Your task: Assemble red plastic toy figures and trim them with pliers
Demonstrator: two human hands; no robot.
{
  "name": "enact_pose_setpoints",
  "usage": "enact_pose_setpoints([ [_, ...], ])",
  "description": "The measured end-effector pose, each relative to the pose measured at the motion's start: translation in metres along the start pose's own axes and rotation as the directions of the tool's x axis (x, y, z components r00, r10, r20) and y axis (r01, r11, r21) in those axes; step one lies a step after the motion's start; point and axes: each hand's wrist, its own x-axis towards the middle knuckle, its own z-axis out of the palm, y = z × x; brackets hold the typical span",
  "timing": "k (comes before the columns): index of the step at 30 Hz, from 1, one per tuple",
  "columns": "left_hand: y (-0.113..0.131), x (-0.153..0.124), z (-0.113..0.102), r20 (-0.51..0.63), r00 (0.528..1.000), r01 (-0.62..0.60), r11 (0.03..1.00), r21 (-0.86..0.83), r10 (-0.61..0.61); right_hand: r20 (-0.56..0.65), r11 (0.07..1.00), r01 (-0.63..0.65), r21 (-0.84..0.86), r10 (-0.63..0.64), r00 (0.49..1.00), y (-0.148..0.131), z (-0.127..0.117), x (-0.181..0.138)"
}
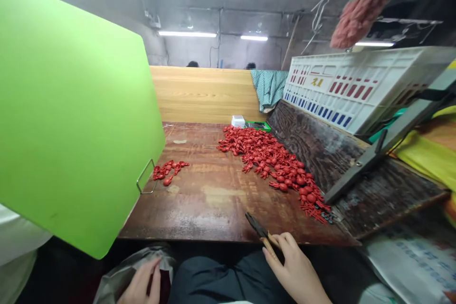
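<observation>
My right hand [297, 266] is closed round the tan handles of a pair of pliers [257, 228]. Their dark jaws point up and left above the front edge of the brown wooden table [221, 199]. My left hand [142, 285] is low at the bottom left, over a clear plastic bag [114, 278] with something dark red in it. Its fingers are loosely bent and partly apart, and I see nothing between them. A large heap of small red plastic pieces [270, 156] runs along the table's right side. A smaller group of red pieces [169, 169] lies at the left.
A big green board [78, 104] with a wire handle [146, 178] stands at the left. On the right, a white crate [335, 88] rests on a dark wooden ledge [313, 137], beside a grey metal bar [377, 152]. White stacked pieces [238, 121] and a green tray [261, 126] sit at the back.
</observation>
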Motion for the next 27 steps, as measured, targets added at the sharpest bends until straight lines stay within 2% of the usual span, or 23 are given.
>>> enact_pose_setpoints([
  [2, 0.025, 0.056, 0.003, 0.040, 0.998, -0.053, 0.987, 0.154, 0.048, -0.086, 0.986, 0.021, -0.168, -0.036, 0.996, 0.019, 0.001, 0.019],
  [4, 0.041, 0.116, 0.016, 0.030, 0.999, -0.037, 0.983, 0.180, 0.032, -0.127, 0.966, 0.017, -0.256, -0.051, 0.991, 0.035, 0.003, 0.040],
  [6, 0.047, 0.171, 0.037, 0.027, 1.000, -0.020, 0.980, 0.196, 0.015, -0.145, 0.953, 0.019, -0.302, -0.066, 0.987, 0.048, 0.006, 0.061],
  [8, 0.045, 0.212, 0.061, 0.030, 0.999, -0.031, 0.978, 0.208, 0.025, -0.144, 0.939, 0.041, -0.342, -0.096, 0.985, 0.056, 0.010, 0.084],
  [10, 0.040, 0.236, 0.082, 0.041, 0.998, -0.053, 0.976, 0.211, 0.046, -0.140, 0.925, 0.062, -0.375, -0.123, 0.982, 0.060, 0.015, 0.105],
  [14, 0.028, 0.246, 0.102, 0.045, 0.995, -0.093, 0.979, 0.183, 0.086, -0.124, 0.906, 0.085, -0.415, -0.149, 0.981, 0.059, 0.021, 0.140],
  [20, 0.018, 0.246, 0.105, 0.005, 0.993, -0.121, 0.987, 0.108, 0.121, -0.107, 0.901, 0.050, -0.431, -0.105, 0.989, 0.036, 0.015, 0.186],
  [24, 0.019, 0.251, 0.104, 0.001, 0.993, -0.121, 0.989, 0.080, 0.121, -0.122, 0.911, -0.067, -0.407, 0.018, 0.992, 0.000, 0.018, 0.256],
  [27, 0.020, 0.253, 0.100, -0.005, 0.995, -0.104, 0.992, 0.071, 0.104, -0.104, 0.909, -0.164, -0.382, 0.134, 0.986, -0.026, 0.032, 0.313],
])
